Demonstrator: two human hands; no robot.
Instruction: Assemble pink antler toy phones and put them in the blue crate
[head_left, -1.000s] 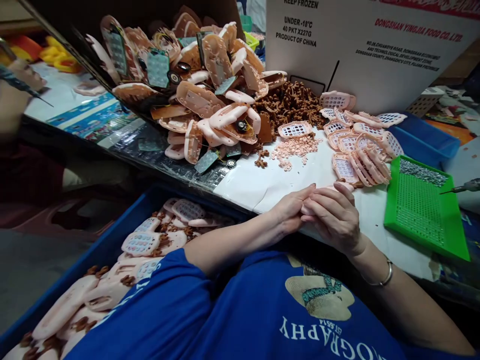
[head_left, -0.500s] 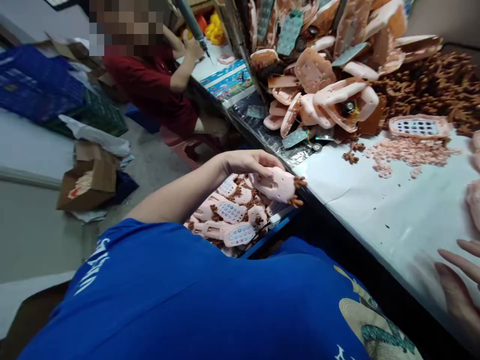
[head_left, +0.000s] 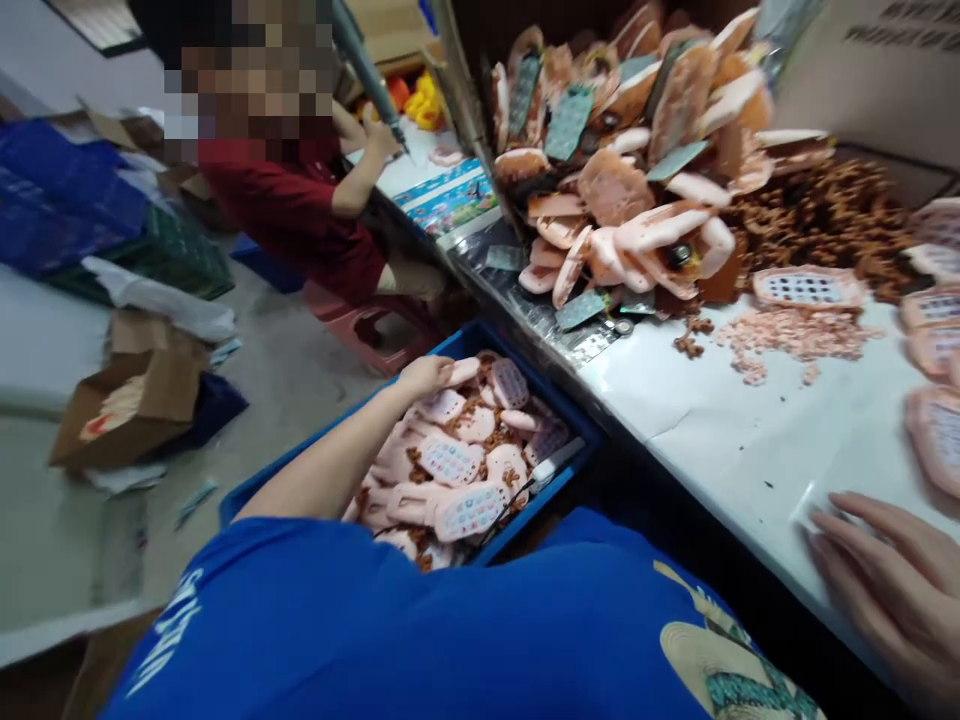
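My left hand [head_left: 426,378] is over the far side of a blue bin [head_left: 330,432], fingers closed at the end of a pink toy phone [head_left: 463,371] seen edge-on; the fingertips are partly hidden. Pink toy phones with printed keypads [head_left: 472,510] and brown antler-shaped pieces [head_left: 495,437] fill the bin. Low over the white tabletop [head_left: 705,450] at the right, my right hand [head_left: 892,580] is open, its fingers stretched out and nothing visible in them. Beyond its fingertips lies a pink keypad shell [head_left: 937,440].
A tall heap of pink shells [head_left: 615,195] with circuit boards stands on the bench, beside piled brown antler pieces [head_left: 817,220] and small pink bits [head_left: 795,335]. At the left a co-worker in a red shirt [head_left: 277,200] sits on a pink stool [head_left: 375,325]. A cardboard box [head_left: 142,400] lies on the floor.
My left hand has moved down and away from the bench edge into the bin, carrying the antlered toy phone. My right hand has come further into view over the table. The camera view has shifted.
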